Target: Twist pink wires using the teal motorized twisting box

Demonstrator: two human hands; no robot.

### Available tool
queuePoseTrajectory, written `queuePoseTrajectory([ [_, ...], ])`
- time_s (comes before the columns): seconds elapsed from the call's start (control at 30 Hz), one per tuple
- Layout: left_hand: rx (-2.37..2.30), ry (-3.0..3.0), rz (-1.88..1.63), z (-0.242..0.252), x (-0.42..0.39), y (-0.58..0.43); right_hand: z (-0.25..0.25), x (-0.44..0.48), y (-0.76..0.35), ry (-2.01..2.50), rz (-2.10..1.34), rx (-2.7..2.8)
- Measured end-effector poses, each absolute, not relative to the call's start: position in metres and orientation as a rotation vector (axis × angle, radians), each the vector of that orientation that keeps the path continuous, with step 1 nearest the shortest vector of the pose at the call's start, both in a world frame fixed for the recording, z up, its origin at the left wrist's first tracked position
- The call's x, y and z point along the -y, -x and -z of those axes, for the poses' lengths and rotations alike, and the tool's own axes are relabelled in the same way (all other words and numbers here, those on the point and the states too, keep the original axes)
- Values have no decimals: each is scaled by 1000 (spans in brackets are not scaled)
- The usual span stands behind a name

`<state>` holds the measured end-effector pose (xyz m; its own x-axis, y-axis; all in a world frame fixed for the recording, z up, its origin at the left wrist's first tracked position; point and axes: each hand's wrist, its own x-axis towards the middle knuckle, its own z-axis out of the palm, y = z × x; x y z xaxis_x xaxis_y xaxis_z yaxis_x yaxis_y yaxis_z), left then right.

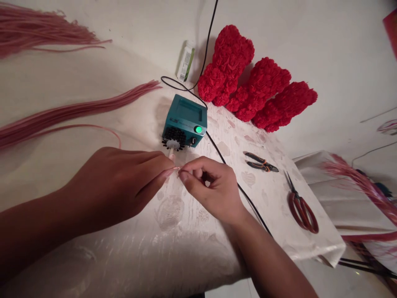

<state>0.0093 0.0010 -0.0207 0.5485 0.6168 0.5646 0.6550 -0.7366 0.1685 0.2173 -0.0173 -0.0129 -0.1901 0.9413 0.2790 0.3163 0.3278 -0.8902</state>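
Observation:
My left hand point(130, 182) reaches in from the left, its thumb and fingers pinched on a thin pink wire. Just to its right, my right hand point(214, 186) pinches the wire's coppery end point(178, 169) between thumb and forefinger. The fingertips of both hands nearly meet. Right behind them stands a small teal machine point(185, 116) with a lit green button point(198, 130) and a knob. A ring of black bristle-like pieces point(174, 136) surrounds a pale disc on its front. My left hand partly covers what lies below the disc.
Pink wire bundles point(77, 109) lie at left, with more point(366, 186) at far right. Cutters point(262, 162) and red-handled scissors point(301, 209) rest on the patterned tablecloth point(223, 145). Red flower-covered bears point(234, 62) and a white bottle point(186, 61) stand behind. A black cable point(251, 203) crosses the table.

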Motion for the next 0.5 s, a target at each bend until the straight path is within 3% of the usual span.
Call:
queuePoseTrajectory([
  [0.5,1040,2737,947,19,-3,-10,13,15,-217,1154,-988,1675],
])
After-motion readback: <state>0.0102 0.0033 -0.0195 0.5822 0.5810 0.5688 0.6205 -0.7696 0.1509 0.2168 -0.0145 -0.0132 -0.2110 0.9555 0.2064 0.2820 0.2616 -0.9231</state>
